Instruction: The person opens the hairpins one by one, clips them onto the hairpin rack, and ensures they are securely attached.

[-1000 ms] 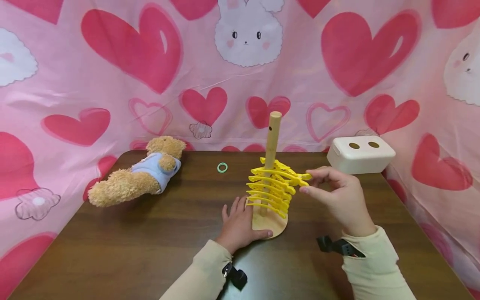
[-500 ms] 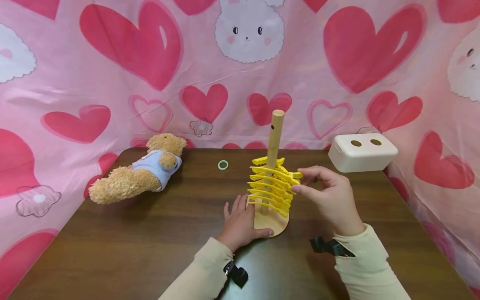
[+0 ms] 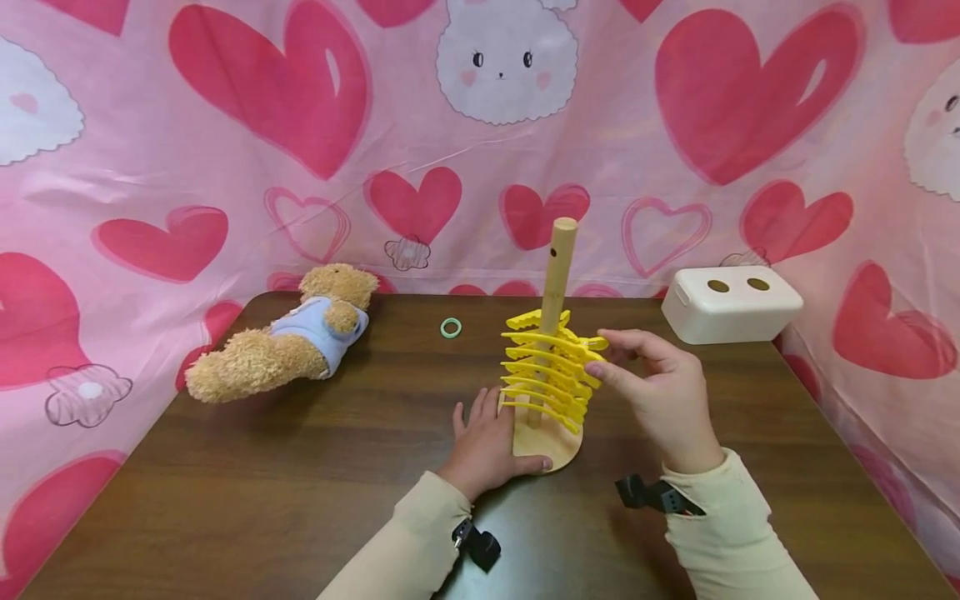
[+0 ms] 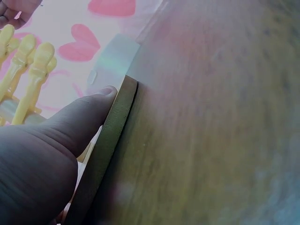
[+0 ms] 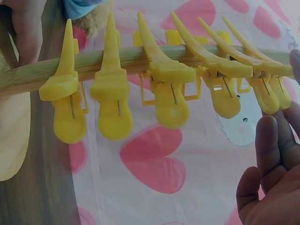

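Note:
A wooden post [image 3: 558,262] stands upright on a round wooden base [image 3: 558,450]. Several yellow plastic spring clips [image 5: 111,103] grip the post one above another, their handles jutting out to the right. My right hand [image 3: 660,392] pinches the handle end of an upper yellow clip [image 3: 592,342] between thumb and fingertips, its long jaws lying at the post. In the right wrist view, those fingers are beside the endmost clips. My left hand [image 3: 483,446] rests on the base with fingers extended, partly behind the clips, and its thumb [image 4: 89,112] lies along the base's edge.
A teddy bear [image 3: 258,367] in a light blue top lies at the left. Behind the stand, a small green ring [image 3: 451,327] lies on the brown table [image 3: 315,492]. At the back right sits a white box [image 3: 731,312] with two round holes. A patterned cloth hangs behind.
My right hand has moved left with the yellow clip, bringing its jaws to the post, then shifted only slightly. The left hand has stayed on the base.

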Available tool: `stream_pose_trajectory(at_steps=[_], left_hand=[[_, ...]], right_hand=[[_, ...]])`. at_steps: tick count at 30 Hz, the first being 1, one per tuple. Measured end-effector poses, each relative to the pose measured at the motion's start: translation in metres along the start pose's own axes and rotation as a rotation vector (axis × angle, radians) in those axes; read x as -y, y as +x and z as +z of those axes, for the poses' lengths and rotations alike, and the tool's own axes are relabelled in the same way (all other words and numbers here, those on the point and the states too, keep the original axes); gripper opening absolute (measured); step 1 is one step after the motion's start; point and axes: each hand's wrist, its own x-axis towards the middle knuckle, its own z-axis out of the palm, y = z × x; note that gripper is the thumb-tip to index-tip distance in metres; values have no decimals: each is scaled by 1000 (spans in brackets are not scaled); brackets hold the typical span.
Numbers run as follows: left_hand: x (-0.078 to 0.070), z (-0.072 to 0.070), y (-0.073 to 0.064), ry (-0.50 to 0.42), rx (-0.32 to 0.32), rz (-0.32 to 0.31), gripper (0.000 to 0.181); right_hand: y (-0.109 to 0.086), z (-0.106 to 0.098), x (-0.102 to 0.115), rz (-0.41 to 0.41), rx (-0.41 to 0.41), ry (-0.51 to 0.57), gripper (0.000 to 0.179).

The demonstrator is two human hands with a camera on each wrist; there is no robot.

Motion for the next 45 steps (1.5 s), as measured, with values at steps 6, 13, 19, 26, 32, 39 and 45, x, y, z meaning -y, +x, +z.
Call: stream_pose_trajectory(at_steps=[6,13,19,26,32,39,45], left_hand=[[-1,0,0,-5,9,-13,113],[-1,2,0,-12,-3,-15,110],[-1,2,-1,-16,-31,-16,109],[-2,2,-2,-1,-51,-26,111],[2,4,-1,-20,-58,-47,114],[6,4,0,-59,-55,-63,113],[4,3,3,-46,-63,-59,113]], right_hand=[[0,0,-3,14,-11,3,36],[0,0,-1,30,-10,5,37],[-1,1,1,33,5,1,37],[-1,0,-1,12,25,-24,41],[-1,-1,-2,-2,40,-44,44],[0,-2,-4,9,69,-70,43],[-1,-5,-6,15,65,-94,41]])
